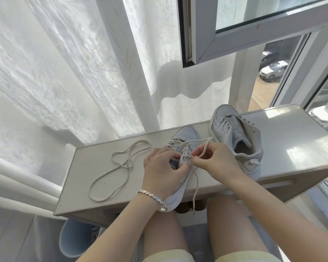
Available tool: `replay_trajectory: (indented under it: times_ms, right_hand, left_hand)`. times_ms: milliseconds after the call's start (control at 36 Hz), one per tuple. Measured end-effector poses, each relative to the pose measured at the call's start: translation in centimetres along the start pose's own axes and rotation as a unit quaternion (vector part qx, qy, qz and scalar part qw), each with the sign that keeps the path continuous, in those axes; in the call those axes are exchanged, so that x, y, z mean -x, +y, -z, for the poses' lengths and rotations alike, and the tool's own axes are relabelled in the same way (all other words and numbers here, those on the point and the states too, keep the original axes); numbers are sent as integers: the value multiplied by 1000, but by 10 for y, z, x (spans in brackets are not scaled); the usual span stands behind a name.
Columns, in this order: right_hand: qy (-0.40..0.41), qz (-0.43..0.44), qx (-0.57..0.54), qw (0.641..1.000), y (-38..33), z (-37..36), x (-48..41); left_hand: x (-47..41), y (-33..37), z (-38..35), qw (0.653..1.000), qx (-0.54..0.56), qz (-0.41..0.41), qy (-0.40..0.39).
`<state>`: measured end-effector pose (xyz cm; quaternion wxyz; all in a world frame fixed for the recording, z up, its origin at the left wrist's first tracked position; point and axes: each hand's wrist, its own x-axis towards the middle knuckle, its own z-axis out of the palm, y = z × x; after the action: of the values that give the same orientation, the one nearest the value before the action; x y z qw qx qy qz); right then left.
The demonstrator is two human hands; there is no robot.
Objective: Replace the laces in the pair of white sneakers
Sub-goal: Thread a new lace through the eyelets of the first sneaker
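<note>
Mid-lacing on the near shoe (187, 135), sitting center frame on the bench (292, 144) with its toe pointing away from me and the heel poking out past the front edge. My left hand (163, 167) is curled around the eyelet flap to steady it, and my right hand (214, 159) has thumb and finger pinched tight on the lace (196, 178) right by an eyelet. The lace is soft, floppy cord, so I reckon it only goes where I want if I grab it close to the stiff tip. The shoe is light and would slide around if I let go of the flap. One lace end dangles off the front edge between my knees, easy to snag. The far shoe (235, 133) stands just right of center, close to my right knuckles, so there's not much elbow room that way. The spare lace (128, 164) is looped on the left part of the bench, well apart, with bare room around it
</note>
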<state>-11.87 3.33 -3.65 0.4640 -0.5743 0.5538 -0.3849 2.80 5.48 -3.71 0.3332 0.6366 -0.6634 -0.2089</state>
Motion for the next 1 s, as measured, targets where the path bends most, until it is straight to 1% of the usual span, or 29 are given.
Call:
replay_trajectory:
  times_ms: [222,306,417,528,583,722,1000]
  right_hand:
    - [-23,8,-14,1000,1,2,-9]
    - [-51,10,-27,998,1,3,-12]
    - [-106,12,-17,994,0,8,-15]
    - [-150,25,-1,988,-2,12,-15]
    - [-154,33,3,988,-1,12,-15]
    - [-167,52,17,984,-3,13,-16]
    - [-155,51,14,987,1,13,-16]
  left_hand:
    - [-1,-6,-1,1000,15,-2,5]
    - [-1,-5,0,1000,22,-4,6]
    - [-1,-8,5,999,32,-17,-27]
    - [-3,-12,17,993,50,-33,-100]
    - [-4,-13,22,990,51,-42,-122]
    - [-5,-13,22,988,39,-47,-140]
    - [-4,-12,22,989,47,-43,-136]
